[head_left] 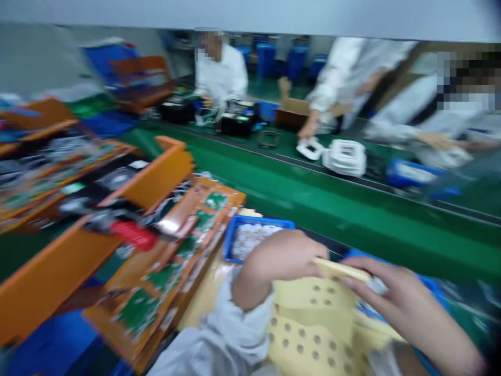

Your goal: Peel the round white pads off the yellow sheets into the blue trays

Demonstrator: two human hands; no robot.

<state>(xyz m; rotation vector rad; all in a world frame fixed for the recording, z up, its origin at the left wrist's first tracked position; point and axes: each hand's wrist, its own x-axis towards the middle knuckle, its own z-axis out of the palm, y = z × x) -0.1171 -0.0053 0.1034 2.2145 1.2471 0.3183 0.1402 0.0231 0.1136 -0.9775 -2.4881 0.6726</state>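
Observation:
My left hand [291, 256] is closed on the left end of the upper edge of a pale yellow sheet [307, 316] with rows of round holes. Pinched at that edge's right end are the fingers of my right hand [399, 292]. Between my hands the edge looks like a narrow raised strip [340, 269], and the rest of the sheet lies below it. A small whitish piece [376, 284] shows by my right fingers; motion blur hides what it is. Just beyond my left wrist stands a blue tray [258, 222] of small pale parts.
To my left, orange racks [156, 172] hold green circuit boards [139, 310], and a red-handled tool [133, 235] lies there. A green conveyor [313, 196] runs across ahead. Beyond it, several co-workers in white handle parts near a stack of white frames [344, 159].

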